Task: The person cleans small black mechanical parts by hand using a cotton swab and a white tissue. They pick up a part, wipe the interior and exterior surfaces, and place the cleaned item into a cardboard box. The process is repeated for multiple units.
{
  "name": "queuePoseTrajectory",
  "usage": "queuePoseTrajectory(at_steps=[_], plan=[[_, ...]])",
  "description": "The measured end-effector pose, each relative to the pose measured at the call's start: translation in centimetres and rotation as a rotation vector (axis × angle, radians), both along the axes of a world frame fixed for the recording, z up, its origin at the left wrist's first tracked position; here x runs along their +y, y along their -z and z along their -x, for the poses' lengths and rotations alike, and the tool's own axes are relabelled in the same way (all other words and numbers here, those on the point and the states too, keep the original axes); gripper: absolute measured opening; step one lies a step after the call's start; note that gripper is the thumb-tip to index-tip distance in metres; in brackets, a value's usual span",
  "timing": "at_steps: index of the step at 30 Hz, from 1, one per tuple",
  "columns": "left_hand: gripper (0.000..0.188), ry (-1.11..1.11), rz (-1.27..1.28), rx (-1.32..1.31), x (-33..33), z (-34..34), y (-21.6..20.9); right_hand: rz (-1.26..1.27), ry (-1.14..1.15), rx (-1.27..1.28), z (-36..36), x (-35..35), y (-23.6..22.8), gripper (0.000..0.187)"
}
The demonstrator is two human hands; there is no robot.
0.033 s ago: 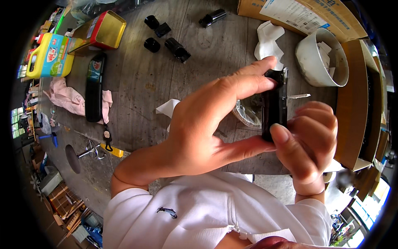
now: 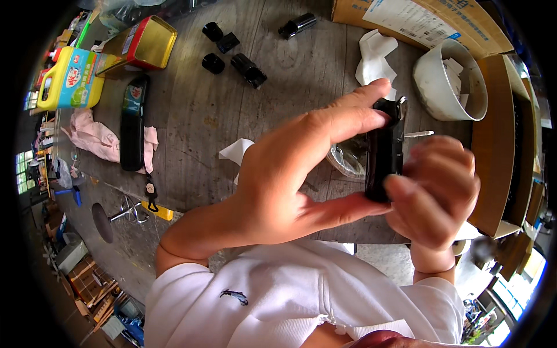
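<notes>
A glossy black rectangular part (image 2: 380, 153), long and narrow, is held upright over the table between the fingers and thumb of my left hand (image 2: 278, 174). My left fingers press its far end and the thumb its near end. Just right of the part, my right hand (image 2: 435, 194) is closed, fingers curled and blurred by motion. Its thumb tip is at the part's lower right edge; whether it touches, I cannot tell. What the curled fingers hold, if anything, is hidden. A thin white stick (image 2: 419, 134) shows beyond the part. A clear round dish (image 2: 347, 162) lies partly hidden behind my left hand.
Several black plastic pieces (image 2: 248, 71) lie at the far side. To the right stand a white bowl (image 2: 426, 87) with scraps and a cardboard box (image 2: 493, 156). A black phone-like device (image 2: 132, 133) rests on a pink cloth (image 2: 93, 133) beside a yellow jug (image 2: 52, 87) and a tin (image 2: 155, 43).
My right hand has shifted slightly right and blurred, its thumb drawing back from the part's face. The black part and left fingertips have moved a little right.
</notes>
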State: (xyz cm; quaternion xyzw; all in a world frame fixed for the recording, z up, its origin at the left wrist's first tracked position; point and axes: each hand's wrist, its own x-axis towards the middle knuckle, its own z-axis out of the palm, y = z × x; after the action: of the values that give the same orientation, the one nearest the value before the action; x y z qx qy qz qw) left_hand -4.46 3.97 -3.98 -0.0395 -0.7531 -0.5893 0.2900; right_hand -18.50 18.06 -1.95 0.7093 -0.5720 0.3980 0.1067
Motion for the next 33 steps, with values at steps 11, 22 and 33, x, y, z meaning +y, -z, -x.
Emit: queuePoseTrajectory(at_steps=[11,22,33], plan=[[0.069,0.130,0.122,0.206,-1.6,0.5,0.2,-0.066,-0.283,-0.319,2.0,-1.5,0.5,0.103],[0.052,0.039,0.259,0.098,-1.0,-0.5,-0.7,0.008,-0.173,-0.118,0.9,-1.9,0.2,0.089],[0.054,-0.032,0.309,0.094,-0.8,-0.3,-0.6,-0.002,-0.200,-0.222,1.6,-1.9,0.4,0.088]])
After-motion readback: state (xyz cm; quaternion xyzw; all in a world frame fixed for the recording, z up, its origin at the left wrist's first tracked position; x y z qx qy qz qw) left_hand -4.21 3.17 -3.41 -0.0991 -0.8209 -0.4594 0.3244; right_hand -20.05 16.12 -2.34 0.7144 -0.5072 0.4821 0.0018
